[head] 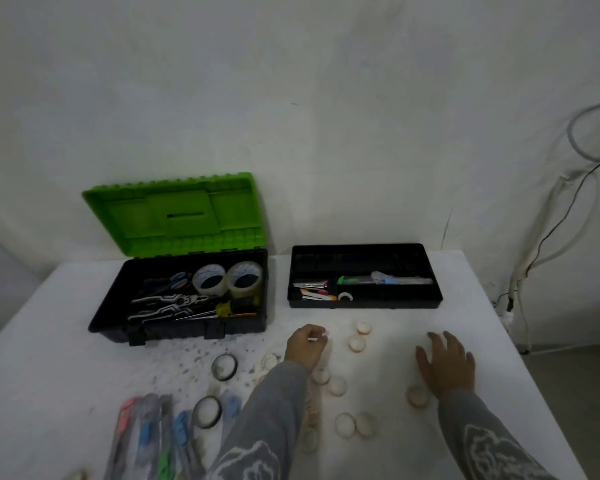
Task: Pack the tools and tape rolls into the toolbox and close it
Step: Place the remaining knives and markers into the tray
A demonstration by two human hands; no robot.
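Note:
The black toolbox (111,317) stands open at the left with its green lid (177,213) raised; inside lie two clear tape rolls (226,281), pliers, scissors and a screwdriver. Right of it sits the black insert tray (364,303) holding small tools and a small white roll. Several small white tape rolls (357,342) are scattered over the white table (42,375). My left hand (305,346) pinches one small white roll just in front of the tray. Flat over the table at the right, with fingers spread, is my right hand (447,363), next to another small roll (417,396).
Two dark-rimmed tape rolls (224,366) and several packaged tools (153,434) lie at the front left. Dark specks dot the table before the toolbox. Cables (548,237) hang on the wall at the right. The table's right edge drops off beside my right arm.

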